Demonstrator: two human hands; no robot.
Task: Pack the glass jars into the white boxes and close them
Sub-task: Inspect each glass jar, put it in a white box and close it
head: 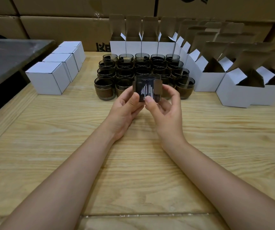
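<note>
The left hand and right hand together hold one jar up off the table, between them and just above their fingertips. The left hand's fingers curl round the jar's left side with the thumb on its front. The right hand pinches it from the other side, with its thumb pressed low on the front face and its fingers behind. A brown strip shows at either edge of the jar; what it is cannot be told.

Just beyond the hands stand the other jars, packed close in rows, none of them boxed. Further out, past the jars and round to the right of the right hand, the open boxes wait with flaps raised; those whose insides show look empty. Off to the left of the left hand, four closed boxes sit in a line, touching one another.

Judged from this, the task is at an early stage: a few boxes seem finished, while most of the jars are left to pack. The held jar is not yet over any box, so the step in hand looks like readying it before it goes in. Placing it, folding the flaps and repeating for the rest all remain.

Brown cartons are stacked behind everything.
</note>
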